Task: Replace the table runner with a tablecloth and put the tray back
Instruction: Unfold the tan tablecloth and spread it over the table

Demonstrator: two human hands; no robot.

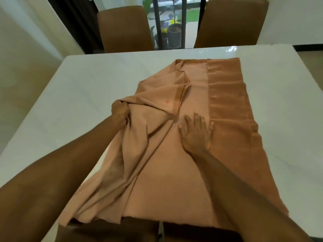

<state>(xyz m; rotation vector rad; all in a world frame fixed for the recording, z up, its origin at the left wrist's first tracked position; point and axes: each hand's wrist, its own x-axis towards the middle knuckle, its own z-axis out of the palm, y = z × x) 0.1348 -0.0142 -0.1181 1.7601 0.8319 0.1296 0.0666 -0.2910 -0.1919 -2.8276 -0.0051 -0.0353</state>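
A peach-orange tablecloth (197, 88) lies partly unfolded down the middle of the white table (70, 95), still folded in layers along its right side and bunched on its left. My left hand (119, 110) grips a gathered fold at the cloth's left edge. Fingers spread, my right hand (196, 131) presses flat on the cloth's middle. The cloth's near end hangs over the table's front edge. No tray or table runner is in view.
Two brown chairs (125, 28) (232, 23) stand at the far side of the table. Behind them a glass door shows potted plants (173, 32). Bare white table surface lies on both sides of the cloth.
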